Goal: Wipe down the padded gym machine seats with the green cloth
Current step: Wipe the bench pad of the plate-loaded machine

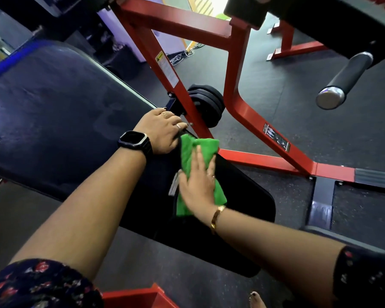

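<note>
While my right grip (198,185) lies flat on the green cloth (193,150), palm down with the fingers straight and pressing rather than pinching, the cloth sits bunched at the inner edge of the black seat pad (249,201), right by the joint with the long back pad (53,103). Its long axis runs along that joint, in line with my fingers, from my wrist up toward the left grip (162,133). The left grip rests over the lower corner of the back pad, fingers loosely spread across the edge and holding nothing that I can see; it touches the cloth's top end or sits just beside it. Most of the bare seat pad lies to the right of the cloth, toward the red frame (239,63), so I judge the next stroke goes crosswise that way, with the right grip.
</note>
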The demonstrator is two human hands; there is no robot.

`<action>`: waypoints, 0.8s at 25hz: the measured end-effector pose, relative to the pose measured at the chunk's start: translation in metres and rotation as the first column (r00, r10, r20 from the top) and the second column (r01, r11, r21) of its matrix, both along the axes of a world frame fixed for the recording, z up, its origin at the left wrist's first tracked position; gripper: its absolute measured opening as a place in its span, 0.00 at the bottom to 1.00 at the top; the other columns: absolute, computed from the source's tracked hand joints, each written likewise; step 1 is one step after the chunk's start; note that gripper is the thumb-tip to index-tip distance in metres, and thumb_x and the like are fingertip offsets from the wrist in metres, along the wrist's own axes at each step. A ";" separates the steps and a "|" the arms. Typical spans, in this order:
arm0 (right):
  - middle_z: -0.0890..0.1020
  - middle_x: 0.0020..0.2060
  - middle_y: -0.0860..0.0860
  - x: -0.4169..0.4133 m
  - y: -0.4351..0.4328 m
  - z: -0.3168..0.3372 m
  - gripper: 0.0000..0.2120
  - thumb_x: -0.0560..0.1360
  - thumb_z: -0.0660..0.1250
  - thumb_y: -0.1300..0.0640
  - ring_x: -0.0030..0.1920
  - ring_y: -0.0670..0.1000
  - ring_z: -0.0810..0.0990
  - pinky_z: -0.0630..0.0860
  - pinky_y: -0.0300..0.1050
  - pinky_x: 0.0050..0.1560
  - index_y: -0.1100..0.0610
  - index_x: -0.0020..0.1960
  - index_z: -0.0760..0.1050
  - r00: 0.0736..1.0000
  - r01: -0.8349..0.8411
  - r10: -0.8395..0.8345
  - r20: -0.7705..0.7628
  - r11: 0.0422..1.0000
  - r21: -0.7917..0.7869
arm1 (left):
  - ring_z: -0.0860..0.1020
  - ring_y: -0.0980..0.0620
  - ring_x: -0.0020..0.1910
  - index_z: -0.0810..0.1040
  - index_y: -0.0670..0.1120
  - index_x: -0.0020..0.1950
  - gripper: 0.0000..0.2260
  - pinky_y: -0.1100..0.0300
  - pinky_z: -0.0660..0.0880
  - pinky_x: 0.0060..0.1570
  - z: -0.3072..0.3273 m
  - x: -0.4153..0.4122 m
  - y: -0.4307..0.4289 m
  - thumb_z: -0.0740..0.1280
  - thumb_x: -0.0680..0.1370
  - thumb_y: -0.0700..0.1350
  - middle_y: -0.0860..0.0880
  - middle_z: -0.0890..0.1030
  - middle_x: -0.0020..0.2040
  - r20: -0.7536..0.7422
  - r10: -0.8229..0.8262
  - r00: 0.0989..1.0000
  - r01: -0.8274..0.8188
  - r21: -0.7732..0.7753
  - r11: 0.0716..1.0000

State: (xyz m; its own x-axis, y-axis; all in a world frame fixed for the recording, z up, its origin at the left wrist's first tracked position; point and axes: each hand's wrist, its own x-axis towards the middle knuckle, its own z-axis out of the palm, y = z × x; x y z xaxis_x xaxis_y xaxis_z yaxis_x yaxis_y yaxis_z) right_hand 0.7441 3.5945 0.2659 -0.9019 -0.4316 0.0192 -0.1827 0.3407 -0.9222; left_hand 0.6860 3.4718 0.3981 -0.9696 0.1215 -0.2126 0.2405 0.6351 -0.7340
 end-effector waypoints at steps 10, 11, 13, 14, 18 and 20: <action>0.55 0.76 0.44 -0.045 -0.026 0.043 0.32 0.74 0.55 0.47 0.77 0.56 0.43 0.48 0.56 0.74 0.48 0.77 0.52 0.933 -0.098 0.082 -0.350 0.995 -0.029 | 0.72 0.47 0.65 0.74 0.51 0.66 0.25 0.51 0.61 0.66 0.102 0.023 -0.051 0.48 0.76 0.56 0.49 0.76 0.64 -0.266 0.065 0.962 -0.054 0.046 0.997; 0.55 0.76 0.44 -0.037 -0.022 0.034 0.33 0.73 0.55 0.46 0.77 0.56 0.44 0.50 0.56 0.74 0.47 0.76 0.52 0.881 -0.158 0.125 -0.456 0.987 -0.034 | 0.73 0.46 0.65 0.75 0.50 0.65 0.24 0.50 0.62 0.66 0.112 0.026 -0.058 0.48 0.76 0.54 0.49 0.77 0.64 -0.308 0.079 0.948 -0.063 0.064 0.996; 0.57 0.76 0.42 -0.047 -0.008 0.013 0.33 0.72 0.55 0.46 0.77 0.55 0.49 0.57 0.55 0.74 0.44 0.76 0.53 0.854 -0.195 0.147 -0.499 0.980 -0.045 | 0.74 0.45 0.64 0.76 0.49 0.64 0.22 0.49 0.66 0.64 0.128 0.033 -0.072 0.50 0.76 0.50 0.48 0.78 0.63 -0.401 0.073 0.913 -0.052 0.063 0.997; 0.58 0.75 0.42 -0.068 -0.011 0.021 0.33 0.72 0.56 0.46 0.76 0.53 0.53 0.59 0.53 0.73 0.44 0.76 0.53 0.876 -0.189 0.133 -0.463 0.979 -0.075 | 0.74 0.45 0.64 0.75 0.48 0.64 0.22 0.49 0.67 0.64 0.138 0.035 -0.079 0.50 0.76 0.49 0.48 0.77 0.63 -0.447 0.060 0.892 -0.039 0.054 0.998; 0.60 0.74 0.42 -0.105 -0.054 0.096 0.31 0.73 0.54 0.47 0.74 0.52 0.57 0.54 0.48 0.74 0.42 0.75 0.54 0.894 -0.258 0.201 -0.401 0.962 -0.093 | 0.72 0.45 0.65 0.74 0.49 0.66 0.23 0.46 0.65 0.65 0.153 0.037 -0.087 0.50 0.76 0.50 0.48 0.76 0.65 -0.492 0.157 0.856 -0.127 0.094 0.987; 0.53 0.75 0.37 -0.095 -0.064 0.106 0.32 0.71 0.49 0.44 0.75 0.52 0.50 0.49 0.50 0.75 0.36 0.74 0.47 0.792 -0.325 0.253 -0.556 0.945 -0.032 | 0.71 0.45 0.66 0.73 0.50 0.67 0.23 0.45 0.64 0.66 0.159 0.036 -0.087 0.49 0.76 0.52 0.48 0.75 0.66 -0.514 0.207 0.832 -0.158 0.139 0.978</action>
State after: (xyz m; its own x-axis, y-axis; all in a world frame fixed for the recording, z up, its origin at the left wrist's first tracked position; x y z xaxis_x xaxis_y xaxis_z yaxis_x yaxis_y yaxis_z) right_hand 0.6486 3.5310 0.3720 -0.5640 -0.6322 0.5313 -0.7324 0.0858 -0.6755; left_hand 0.7221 3.3847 0.5567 -0.9390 -0.0750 0.3357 -0.2904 0.6960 -0.6567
